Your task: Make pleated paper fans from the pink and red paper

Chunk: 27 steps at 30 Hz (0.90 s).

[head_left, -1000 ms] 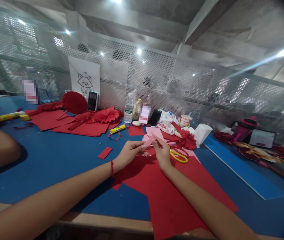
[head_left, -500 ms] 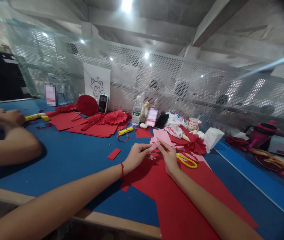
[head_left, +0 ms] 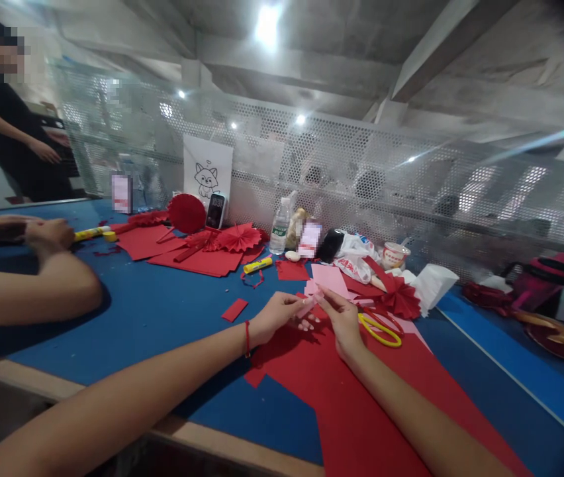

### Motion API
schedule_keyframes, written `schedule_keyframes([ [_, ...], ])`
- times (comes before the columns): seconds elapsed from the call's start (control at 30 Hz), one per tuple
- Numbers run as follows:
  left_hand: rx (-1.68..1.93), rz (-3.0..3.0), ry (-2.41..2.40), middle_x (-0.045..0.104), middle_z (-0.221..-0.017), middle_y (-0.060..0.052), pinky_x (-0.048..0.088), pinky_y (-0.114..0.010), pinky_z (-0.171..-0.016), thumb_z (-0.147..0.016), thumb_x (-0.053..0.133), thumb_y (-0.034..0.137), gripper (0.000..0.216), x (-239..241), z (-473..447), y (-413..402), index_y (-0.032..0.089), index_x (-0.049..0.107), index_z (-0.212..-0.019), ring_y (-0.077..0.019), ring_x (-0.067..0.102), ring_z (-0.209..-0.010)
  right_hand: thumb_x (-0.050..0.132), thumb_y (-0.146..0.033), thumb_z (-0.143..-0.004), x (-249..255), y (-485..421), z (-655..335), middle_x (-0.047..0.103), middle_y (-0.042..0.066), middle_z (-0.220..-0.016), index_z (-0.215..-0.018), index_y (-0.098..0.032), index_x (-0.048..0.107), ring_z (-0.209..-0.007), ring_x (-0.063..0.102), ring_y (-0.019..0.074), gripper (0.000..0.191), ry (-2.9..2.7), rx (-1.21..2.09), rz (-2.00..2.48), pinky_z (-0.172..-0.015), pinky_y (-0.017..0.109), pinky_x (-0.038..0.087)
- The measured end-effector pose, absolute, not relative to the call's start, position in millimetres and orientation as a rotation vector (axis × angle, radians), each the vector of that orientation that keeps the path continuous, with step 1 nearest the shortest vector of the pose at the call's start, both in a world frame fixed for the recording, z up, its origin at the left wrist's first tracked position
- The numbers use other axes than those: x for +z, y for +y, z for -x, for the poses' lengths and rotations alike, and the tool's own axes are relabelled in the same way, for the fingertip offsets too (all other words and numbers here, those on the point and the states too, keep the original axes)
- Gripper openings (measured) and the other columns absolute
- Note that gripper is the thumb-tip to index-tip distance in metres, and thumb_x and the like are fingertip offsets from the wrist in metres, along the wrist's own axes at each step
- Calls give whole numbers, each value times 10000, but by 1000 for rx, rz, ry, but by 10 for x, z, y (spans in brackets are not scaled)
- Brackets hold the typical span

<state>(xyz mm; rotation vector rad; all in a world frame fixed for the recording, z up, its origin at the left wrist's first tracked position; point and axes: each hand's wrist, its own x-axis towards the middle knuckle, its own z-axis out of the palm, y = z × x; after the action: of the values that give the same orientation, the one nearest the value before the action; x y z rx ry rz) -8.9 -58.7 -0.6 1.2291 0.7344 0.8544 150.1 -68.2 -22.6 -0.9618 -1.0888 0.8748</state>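
Over the near red sheet (head_left: 356,404), my left hand (head_left: 278,317) and right hand (head_left: 345,324) together pinch a pink paper piece (head_left: 310,305), thumbs and forefingers nearly closed, my lower left fingers loosely curled. It looks light, soft and easily creased, best held gently by its ends. Just right, scissors (head_left: 386,344) with a yellow handle crowd my right hand; left lies a red strip (head_left: 235,309). Beyond are pink sheets (head_left: 330,277), a glue stick (head_left: 257,265), then a bottle (head_left: 279,233).
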Motion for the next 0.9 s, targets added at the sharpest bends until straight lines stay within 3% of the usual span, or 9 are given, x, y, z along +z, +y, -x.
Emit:
schedule_keyframes([
  [0.17,741,-1208,705,659,-615,-55,447,-230,-496,-579,754,694,637,-38,93,-542,84,658,-733,-92,541,-464,840,-367,-613,-210,-705,-1477,758,47,-983,-956,-232,785,-915,678,218,373,-1076,931,939,-896,375,518],
  [0.27,661,-1227,666,513,-456,28,390,-229,-416,-706,650,705,596,-43,94,-532,111,634,-749,-86,428,-371,835,-389,-626,-234,-706,-1475,759,30,-865,-962,-228,784,-786,671,190,377,-1072,997,912,-847,370,525],
  [0.37,521,-1227,624,389,-405,73,342,-211,-386,-896,461,617,521,-28,106,-544,127,620,-818,-76,311,-328,836,-407,-629,-260,-703,-1478,757,48,-983,-967,-230,782,-935,673,221,385,-1072,1020,891,-943,391,492],
  [0.5,467,-1202,625,316,-393,86,287,-193,-371,-975,309,556,508,-27,113,-565,164,543,-752,-71,229,-314,830,-429,-633,-270,-703,-1466,723,65,-1134,-972,-233,779,-1154,612,266,396,-1096,1016,899,-1060,433,421],
  [0.73,595,-1207,704,349,-428,73,171,-199,-363,-937,350,610,533,-51,81,-609,158,543,-732,-64,226,-337,765,-454,-716,-277,-720,-1445,714,74,-1153,-1043,-217,761,-1108,641,279,404,-1225,817,997,-1025,456,458],
  [0.9,572,-1180,740,278,-443,87,83,-219,-375,-932,366,592,519,-43,103,-564,155,525,-702,-59,142,-356,713,-473,-768,-302,-730,-1450,732,75,-1104,-1100,-214,743,-998,669,263,422,-1345,673,1046,-932,415,508],
])
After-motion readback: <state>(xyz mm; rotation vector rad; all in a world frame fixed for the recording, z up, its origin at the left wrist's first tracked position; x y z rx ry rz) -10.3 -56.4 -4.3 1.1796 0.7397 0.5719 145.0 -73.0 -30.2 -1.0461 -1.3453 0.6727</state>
